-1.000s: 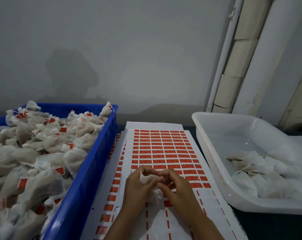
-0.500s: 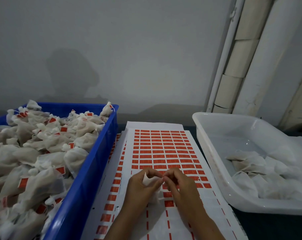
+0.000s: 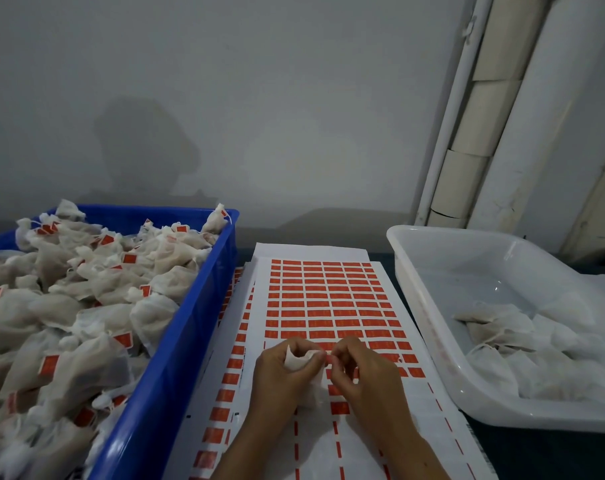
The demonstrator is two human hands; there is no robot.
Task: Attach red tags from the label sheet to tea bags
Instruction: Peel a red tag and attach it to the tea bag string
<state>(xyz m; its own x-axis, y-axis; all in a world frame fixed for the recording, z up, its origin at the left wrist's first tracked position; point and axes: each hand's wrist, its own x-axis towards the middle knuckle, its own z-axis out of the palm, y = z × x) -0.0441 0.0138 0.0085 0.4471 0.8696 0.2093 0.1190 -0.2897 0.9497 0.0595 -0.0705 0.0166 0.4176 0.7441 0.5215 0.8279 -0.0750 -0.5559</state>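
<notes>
A white label sheet [image 3: 328,299] with rows of red tags lies in the middle of the table. Over its lower part my left hand [image 3: 280,375] grips a white tea bag [image 3: 299,360]. My right hand [image 3: 366,372] is beside it, its thumb and fingertips pinched together right at the left hand's fingers. What the right fingers pinch is too small to make out; it looks like the bag's string or a red tag. Both hands hide several tags below them.
A blue crate [image 3: 186,327] at the left is heaped with tea bags carrying red tags. A white plastic tub [image 3: 429,271] at the right holds several untagged bags. More label sheets lie under the top one. A wall and pipes stand behind.
Both hands slid a little toward me and lower over the sheet. The right fingertips closed in against the left hand's fingers at the tea bag.
</notes>
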